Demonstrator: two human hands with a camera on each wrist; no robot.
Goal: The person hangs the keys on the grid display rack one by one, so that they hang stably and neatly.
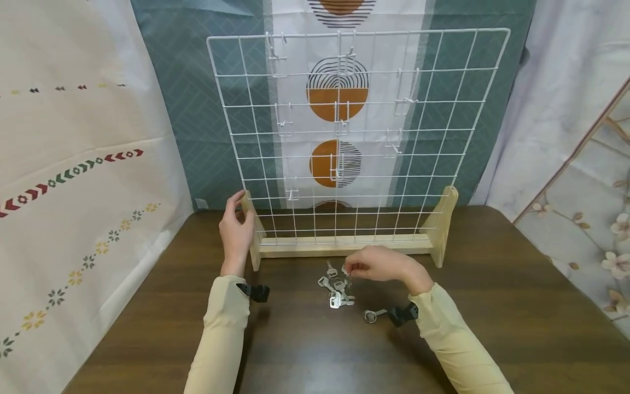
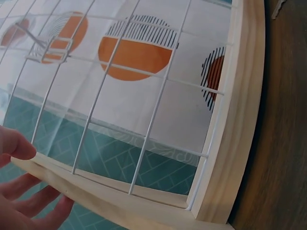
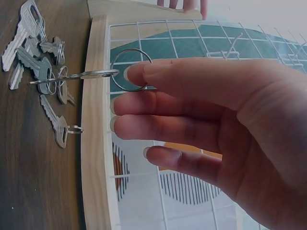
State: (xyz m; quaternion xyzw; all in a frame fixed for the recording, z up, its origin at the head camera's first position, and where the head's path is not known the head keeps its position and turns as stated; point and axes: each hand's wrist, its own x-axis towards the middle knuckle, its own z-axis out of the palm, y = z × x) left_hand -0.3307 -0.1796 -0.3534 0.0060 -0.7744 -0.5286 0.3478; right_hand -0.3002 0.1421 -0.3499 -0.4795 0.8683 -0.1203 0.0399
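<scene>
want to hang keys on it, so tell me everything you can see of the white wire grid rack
The white wire grid rack stands upright, leaning slightly back, at the rear of the dark brown wooden table. Its thin metal wires form square cells, slotted into a pale wooden base with two end feet. Several small white hooks hang on it, all empty. The left hand holds the left foot; loose silver keys lie just in front.

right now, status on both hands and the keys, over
Left hand grips the wooden stand of the wire grid. Right hand pinches a key ring, key hanging. Loose keys on table below. Nothing blocking.
</scene>
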